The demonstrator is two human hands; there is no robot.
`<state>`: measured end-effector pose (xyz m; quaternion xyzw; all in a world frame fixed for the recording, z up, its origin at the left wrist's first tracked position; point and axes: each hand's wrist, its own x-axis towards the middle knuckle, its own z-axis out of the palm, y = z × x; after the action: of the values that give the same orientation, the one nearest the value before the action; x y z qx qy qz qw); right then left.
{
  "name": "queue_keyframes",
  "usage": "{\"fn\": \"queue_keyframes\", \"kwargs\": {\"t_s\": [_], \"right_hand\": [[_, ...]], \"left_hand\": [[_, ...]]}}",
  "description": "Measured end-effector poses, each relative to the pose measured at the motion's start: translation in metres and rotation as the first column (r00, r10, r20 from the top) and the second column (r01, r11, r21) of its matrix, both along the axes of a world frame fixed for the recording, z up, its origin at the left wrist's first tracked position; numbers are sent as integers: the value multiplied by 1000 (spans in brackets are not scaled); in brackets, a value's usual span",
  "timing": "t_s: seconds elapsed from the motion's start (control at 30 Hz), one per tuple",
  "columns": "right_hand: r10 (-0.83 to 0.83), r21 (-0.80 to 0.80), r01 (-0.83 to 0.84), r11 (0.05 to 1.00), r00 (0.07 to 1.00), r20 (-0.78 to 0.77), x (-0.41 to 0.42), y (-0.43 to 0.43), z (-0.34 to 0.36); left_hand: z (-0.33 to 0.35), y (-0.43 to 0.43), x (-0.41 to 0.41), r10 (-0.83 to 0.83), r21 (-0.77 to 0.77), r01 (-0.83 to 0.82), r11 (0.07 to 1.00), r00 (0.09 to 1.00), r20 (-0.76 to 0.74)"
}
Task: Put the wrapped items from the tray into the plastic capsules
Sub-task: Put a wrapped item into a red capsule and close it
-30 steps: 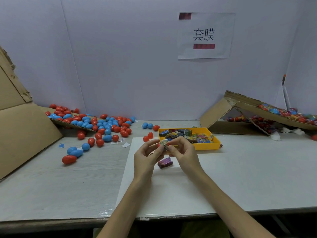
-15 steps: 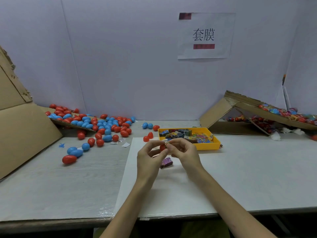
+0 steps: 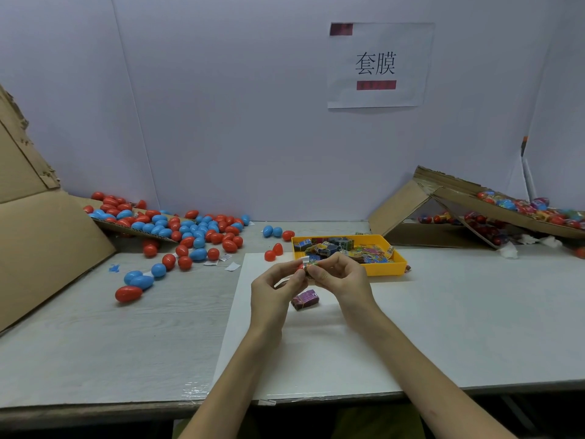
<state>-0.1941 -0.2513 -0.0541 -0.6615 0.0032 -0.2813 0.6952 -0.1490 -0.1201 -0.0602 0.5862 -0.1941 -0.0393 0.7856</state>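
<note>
A red capsule (image 3: 299, 266) is pinched in the left hand (image 3: 272, 289). A wrapped item (image 3: 311, 268) is gripped by the right hand (image 3: 340, 277) and held against the capsule, just in front of the yellow tray (image 3: 384, 270). A purple packet (image 3: 305, 300) is seen lying on the white sheet (image 3: 316, 343) below the hands.

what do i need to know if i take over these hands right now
Left hand: fingers pinch a small red plastic capsule.
Right hand: fingers pinch a small colourful wrapped item against it; not seated inside yet, as far as shows.
Yellow plastic tray holds many more wrapped items.
One purple wrapped item lies on the white paper sheet.
Loose red and blue plastic capsules lie to the left.
Filled count cannot be told; to do: close this one, then the rest.
</note>
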Motion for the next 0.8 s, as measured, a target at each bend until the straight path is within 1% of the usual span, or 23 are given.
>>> {"fn": "queue_keyframes", "kwargs": {"t_s": [0.17,0.37,0.47,0.5,0.6,0.7,0.8], "right_hand": [[14,-1,-14,1000,1000,18,0,-1,-1],[-65,-97,65,993,998,8,-1,2,1],[21,-26,-22,999,999,-37,0,4,0],[37,-26,-39,999,998,-56,1,4,0],[31,-64,-37,997,996,-80,0,2,0],[27,-42,-30,999,996,-84,-1,1,2],[30,-28,-33,999,997,-76,-2,2,3]], "left_hand": [[1,-1,0,4,13,-3,1000,1000,-12],[1,-1,-4,73,62,-78,995,994,78],[3,0,-4,70,7,-70,998,997,18],[3,1,-4,64,-6,-64,998,998,5],[3,1,-5,76,5,-76,997,997,19],[3,1,-6,82,25,-84,996,996,46],[3,2,-5,71,12,-72,997,997,41]]}}
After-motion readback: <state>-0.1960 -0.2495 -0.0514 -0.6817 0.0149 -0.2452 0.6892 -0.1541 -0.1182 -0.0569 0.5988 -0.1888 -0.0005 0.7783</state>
